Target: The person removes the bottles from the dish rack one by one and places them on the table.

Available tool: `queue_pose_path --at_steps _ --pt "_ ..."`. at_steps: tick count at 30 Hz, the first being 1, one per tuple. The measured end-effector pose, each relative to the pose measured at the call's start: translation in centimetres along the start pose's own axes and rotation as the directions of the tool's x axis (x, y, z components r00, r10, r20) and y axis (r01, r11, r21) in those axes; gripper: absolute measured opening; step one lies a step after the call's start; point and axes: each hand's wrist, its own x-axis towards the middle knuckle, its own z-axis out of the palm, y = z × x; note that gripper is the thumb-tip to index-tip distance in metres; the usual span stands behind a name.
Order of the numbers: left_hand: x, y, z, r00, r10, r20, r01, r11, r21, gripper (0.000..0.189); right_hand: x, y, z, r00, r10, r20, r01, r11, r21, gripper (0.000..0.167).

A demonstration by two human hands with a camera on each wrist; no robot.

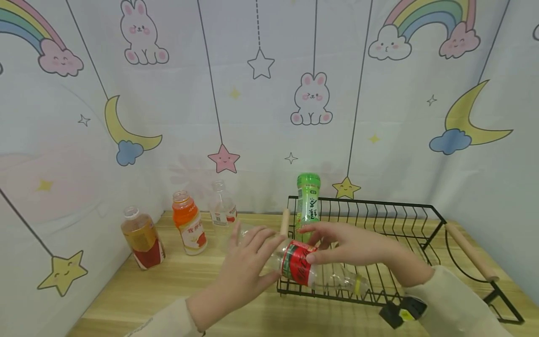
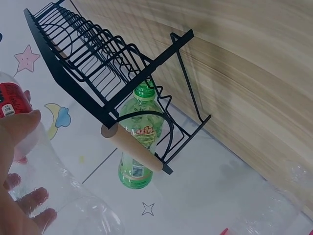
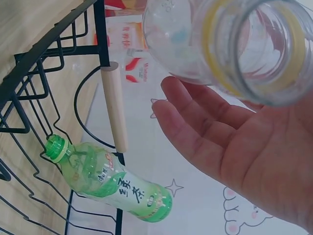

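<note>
A clear plastic bottle with a red label (image 1: 300, 263) lies tilted in the air over the dish rack's near left part, its uncapped mouth with a yellow ring pointing right and down. My left hand (image 1: 249, 264) grips its base end; in the left wrist view the thumb (image 2: 27, 122) presses near the label and fingers show through the plastic. My right hand (image 1: 351, 243) is over the label, thumb tip at its edge; its fingers (image 3: 195, 132) are loosely extended behind the bottle in the right wrist view. A green tea bottle (image 1: 309, 201) stands upside down in the rack.
The black wire rack (image 1: 379, 203) with wooden handles (image 1: 471, 250) takes up the table's right side. To the left stand a brown-red bottle (image 1: 143, 238), an orange bottle (image 1: 189, 224) and a clear bottle (image 1: 222, 206), all uncapped. A patterned cloth (image 1: 261, 117) hangs behind.
</note>
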Motion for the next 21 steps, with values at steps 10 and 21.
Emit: queue_pose_path --at_steps 10,21 --pt "-0.9 -1.0 0.2 0.993 -0.077 -0.090 0.074 0.996 -0.039 0.076 0.3 0.5 -0.8 0.998 0.000 -0.061 0.005 0.997 0.076 0.056" --pt "-1.9 -1.9 -0.1 0.969 -0.196 -0.150 0.185 0.979 -0.085 0.076 1.5 2.1 -2.2 0.976 0.039 -0.214 -0.003 0.986 0.167 0.060"
